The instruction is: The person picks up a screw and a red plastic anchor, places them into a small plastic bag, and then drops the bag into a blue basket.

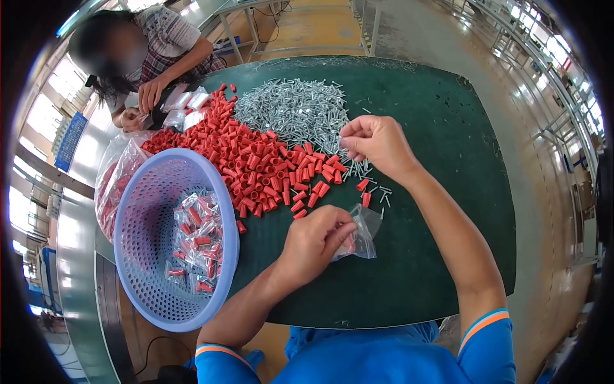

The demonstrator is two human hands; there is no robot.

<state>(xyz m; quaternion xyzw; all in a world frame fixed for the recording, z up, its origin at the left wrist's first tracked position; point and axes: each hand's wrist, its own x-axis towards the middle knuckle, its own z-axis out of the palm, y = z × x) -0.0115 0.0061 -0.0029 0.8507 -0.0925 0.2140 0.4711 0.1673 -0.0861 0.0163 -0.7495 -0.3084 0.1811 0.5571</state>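
My left hand [313,246] is closed on a small clear plastic bag [366,238] above the near part of the green table. Something red shows inside the bag, partly behind my fingers. At the right edge of a heap of silver screws [291,105], my right hand [382,146] has its thumb and fingers pinched together; what they hold, if anything, is too small to make out. Red ribbed caps [252,163], like twist-on wire connectors, are heaped left of both hands. A few caps and loose screws [384,192] lie between the two hands.
A lilac perforated basket [230,256] at the table's left edge holds several filled bags [201,243]. Behind it sits a large clear bag [118,173] with red contents. Across the table [441,256], another person [169,48] handles small bags at the far left corner.
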